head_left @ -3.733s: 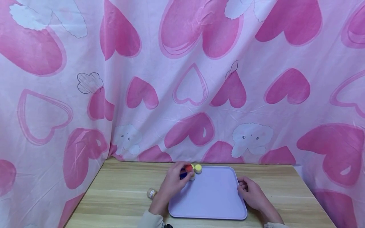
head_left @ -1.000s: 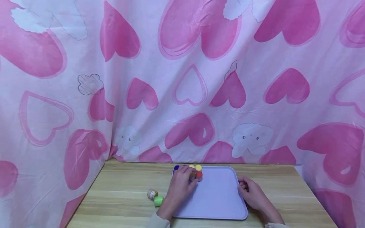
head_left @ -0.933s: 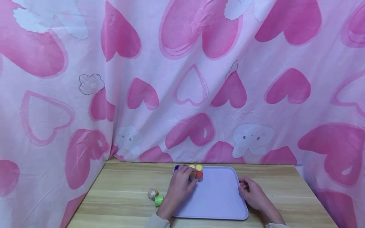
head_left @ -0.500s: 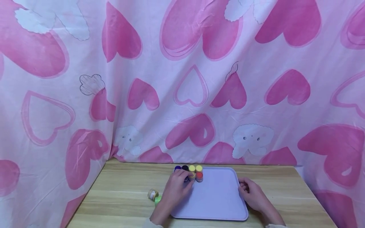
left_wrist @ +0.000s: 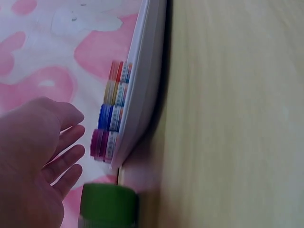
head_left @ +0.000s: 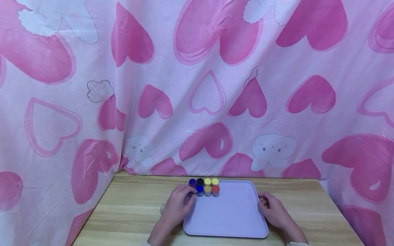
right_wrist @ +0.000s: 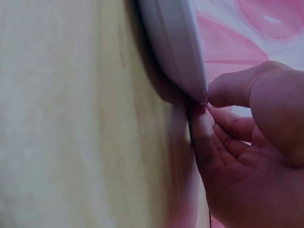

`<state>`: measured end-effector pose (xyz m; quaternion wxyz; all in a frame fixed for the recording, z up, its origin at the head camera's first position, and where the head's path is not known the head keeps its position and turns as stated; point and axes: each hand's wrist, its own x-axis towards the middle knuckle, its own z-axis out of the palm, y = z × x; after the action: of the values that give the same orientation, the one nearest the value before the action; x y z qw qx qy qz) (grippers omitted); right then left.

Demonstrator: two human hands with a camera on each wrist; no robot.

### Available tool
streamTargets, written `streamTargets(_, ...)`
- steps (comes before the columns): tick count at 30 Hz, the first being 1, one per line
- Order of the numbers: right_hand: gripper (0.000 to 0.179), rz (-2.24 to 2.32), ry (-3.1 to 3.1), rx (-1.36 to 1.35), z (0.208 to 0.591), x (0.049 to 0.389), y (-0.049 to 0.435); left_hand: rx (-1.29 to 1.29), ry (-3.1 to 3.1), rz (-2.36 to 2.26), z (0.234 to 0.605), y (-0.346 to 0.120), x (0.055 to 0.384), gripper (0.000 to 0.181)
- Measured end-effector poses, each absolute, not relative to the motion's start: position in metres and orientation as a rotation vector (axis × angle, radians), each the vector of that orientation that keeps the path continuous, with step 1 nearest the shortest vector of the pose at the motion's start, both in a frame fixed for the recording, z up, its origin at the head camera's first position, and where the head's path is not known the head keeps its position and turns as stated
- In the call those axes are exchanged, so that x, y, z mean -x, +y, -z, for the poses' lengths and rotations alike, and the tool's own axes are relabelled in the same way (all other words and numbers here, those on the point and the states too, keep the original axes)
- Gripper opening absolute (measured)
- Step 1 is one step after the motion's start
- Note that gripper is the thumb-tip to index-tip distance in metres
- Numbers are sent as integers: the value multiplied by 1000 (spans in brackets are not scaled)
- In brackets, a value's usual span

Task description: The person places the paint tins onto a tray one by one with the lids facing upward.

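Note:
Small paint jars stand in two rows at the far left corner of a pale lilac tray (head_left: 229,215). The back row shows a violet jar (head_left: 192,182), a black jar (head_left: 200,181) and two yellow ones. In front are a blue jar (head_left: 199,190), a tan jar (head_left: 207,190), a red jar (head_left: 215,190) and a purple jar (left_wrist: 102,145). My left hand (head_left: 178,205) hovers beside the purple jar, its fingers loosely bent; the left wrist view shows a gap between them. My right hand (head_left: 272,208) pinches the tray's right rim between thumb and fingers (right_wrist: 202,126).
A jar with a green lid (left_wrist: 108,204) is on the wooden table (head_left: 123,212) left of the tray. Another jar (head_left: 162,207) is mostly hidden behind my left hand. A pink heart-patterned cloth (head_left: 203,136) hangs behind and at the sides.
The red jar, held by my left hand at first, now stands in the front row. My left hand has moved left along that row from the tan jar. The right hand stays put.

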<state>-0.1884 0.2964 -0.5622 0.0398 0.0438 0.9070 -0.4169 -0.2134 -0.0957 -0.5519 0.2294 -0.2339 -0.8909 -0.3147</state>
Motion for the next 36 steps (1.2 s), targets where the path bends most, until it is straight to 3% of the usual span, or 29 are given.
streamTargets(36, 32, 1239, 2788, -153, 562, 189, 296, 333, -2641, 1423, 560, -195, 198, 20)
